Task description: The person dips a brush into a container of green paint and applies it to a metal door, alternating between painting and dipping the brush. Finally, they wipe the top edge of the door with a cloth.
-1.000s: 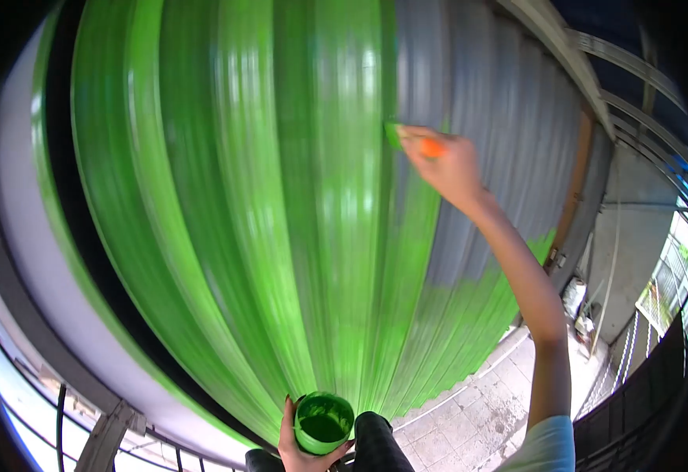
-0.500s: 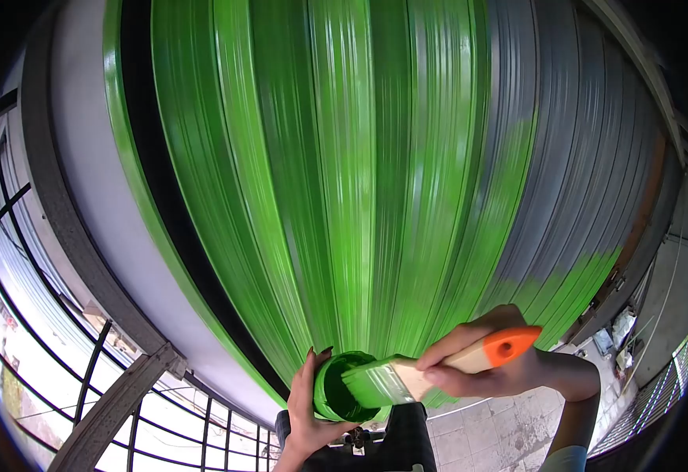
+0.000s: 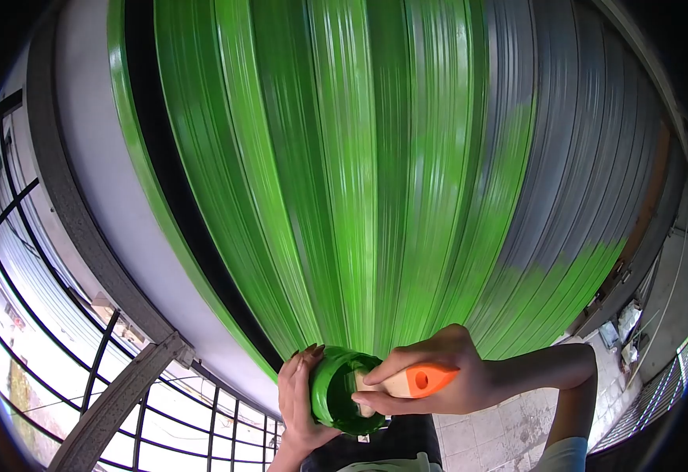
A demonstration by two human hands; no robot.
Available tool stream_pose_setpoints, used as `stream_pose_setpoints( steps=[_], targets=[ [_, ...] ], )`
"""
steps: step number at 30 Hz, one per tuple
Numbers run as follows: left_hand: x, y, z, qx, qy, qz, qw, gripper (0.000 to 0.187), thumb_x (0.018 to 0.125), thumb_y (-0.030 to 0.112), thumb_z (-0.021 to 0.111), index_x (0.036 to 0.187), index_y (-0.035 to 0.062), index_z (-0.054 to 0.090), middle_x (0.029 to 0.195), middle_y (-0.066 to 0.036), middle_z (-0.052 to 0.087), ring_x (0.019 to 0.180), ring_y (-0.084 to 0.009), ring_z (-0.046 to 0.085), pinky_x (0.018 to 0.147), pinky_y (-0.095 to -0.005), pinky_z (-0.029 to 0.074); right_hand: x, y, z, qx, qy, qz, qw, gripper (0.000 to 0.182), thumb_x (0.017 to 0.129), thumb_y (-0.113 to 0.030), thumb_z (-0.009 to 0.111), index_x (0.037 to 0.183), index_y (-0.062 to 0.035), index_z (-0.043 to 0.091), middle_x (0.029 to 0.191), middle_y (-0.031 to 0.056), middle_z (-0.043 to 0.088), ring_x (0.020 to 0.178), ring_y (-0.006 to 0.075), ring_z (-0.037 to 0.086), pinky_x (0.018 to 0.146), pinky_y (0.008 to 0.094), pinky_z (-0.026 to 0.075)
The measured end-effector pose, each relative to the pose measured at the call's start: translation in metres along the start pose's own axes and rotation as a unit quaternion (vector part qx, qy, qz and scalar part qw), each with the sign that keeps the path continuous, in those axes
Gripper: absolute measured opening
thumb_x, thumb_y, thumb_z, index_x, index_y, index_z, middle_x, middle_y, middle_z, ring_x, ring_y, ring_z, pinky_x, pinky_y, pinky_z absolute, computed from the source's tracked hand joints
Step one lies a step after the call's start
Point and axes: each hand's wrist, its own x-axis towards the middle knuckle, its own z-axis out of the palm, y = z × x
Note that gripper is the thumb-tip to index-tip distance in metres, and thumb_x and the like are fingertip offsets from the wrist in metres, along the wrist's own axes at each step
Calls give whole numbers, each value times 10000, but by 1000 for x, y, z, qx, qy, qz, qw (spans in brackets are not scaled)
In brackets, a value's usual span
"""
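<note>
My left hand [image 3: 300, 401] is wrapped round the side of a green paint can [image 3: 326, 391] at the bottom middle of the head view. In my right hand [image 3: 440, 370] is a paintbrush [image 3: 421, 381] with a pale wooden handle and an orange tip, gripped by fingers and thumb. The brush head is down inside the can, so its bristles are mostly hidden. Ahead of both hands rises a ribbed metal shutter [image 3: 344, 197], largely coated in glossy green paint. Towards its right side the ribs are still bare grey, with a ragged green edge low down.
A black vertical strip [image 3: 172, 173] and a white wall [image 3: 96, 157] border the shutter on the left. Beyond stand a grey metal post [image 3: 116, 417] and a black window grille [image 3: 202, 429]. Pale floor tiles [image 3: 485, 436] lie below right, with small clutter [image 3: 627, 322] by the wall.
The paintbrush has moved left and down, its bristles sinking into the can. The can has tilted a little, and my left hand's fingers have shifted around it.
</note>
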Motion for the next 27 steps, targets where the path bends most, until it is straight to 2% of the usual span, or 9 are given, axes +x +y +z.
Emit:
stream_pose_setpoints(
  steps=[3,4,5,8,12,15,21,24,27],
  targets=[
    [1,3,-4,30,6,31,999,915,682,238,775,1371,-65,255,1182,-254,510,1065,-408,535,881,-488,446,1,-6,1,-52,-21,-22,998,262,780,-328,724,702,-133,568,547,-21,561,407,117,543,388,221,441],
    [0,3,-6,37,1,36,999,911,702,219,762,1391,-54,232,1205,-256,494,1087,-405,528,890,-476,453,1,-6,2,-50,-23,-34,998,238,747,-291,757,734,-124,588,569,-17,587,417,111,556,386,214,436],
    [-4,1,-8,50,-2,33,998,912,720,265,752,1394,-50,225,1232,-262,475,1105,-405,514,904,-482,441,1,-5,4,-49,-23,-46,997,234,715,-254,789,766,-114,609,591,-13,612,427,105,568,383,207,432],
    [-4,5,-10,56,14,14,998,762,731,232,708,1304,-84,318,1114,-252,551,1018,-425,547,866,-533,427,1,-3,8,-45,-18,-64,997,253,686,-237,819,785,-111,623,563,-21,599,407,93,548,365,206,409],
    [-5,6,-9,40,22,6,999,753,729,219,698,1298,-93,317,1109,-255,548,1010,-430,539,869,-537,424,3,-1,12,-72,-19,-80,994,271,693,-289,810,740,-123,601,482,-41,516,361,83,489,343,211,379],
    [-9,3,-8,32,33,11,999,766,724,219,701,1305,-95,311,1118,-257,539,1005,-430,539,867,-535,425,0,3,15,-119,-29,-67,990,327,804,-406,679,711,-141,511,485,-21,494,371,137,503,355,265,400],
    [-13,-1,-6,34,39,6,999,802,733,240,708,1328,-97,288,1132,-259,531,1012,-425,537,864,-528,431,2,-1,10,-104,-24,-64,992,326,810,-394,678,726,-128,510,502,-19,513,388,143,518,372,271,411],
    [-18,-5,-12,38,-7,-13,999,1020,664,310,808,1396,-63,203,1311,-247,406,1180,-371,466,972,-457,403,6,-5,7,-16,6,-56,998,216,748,-252,770,814,-105,625,616,-14,624,433,96,558,385,209,420],
    [-18,-6,-8,36,-2,-14,999,1108,579,325,859,1382,-85,215,1284,-233,443,1160,-360,482,954,-447,413,6,-5,-4,17,-61,26,998,220,835,-300,670,883,-98,595,619,9,609,484,144,597,441,261,469]
  ],
)
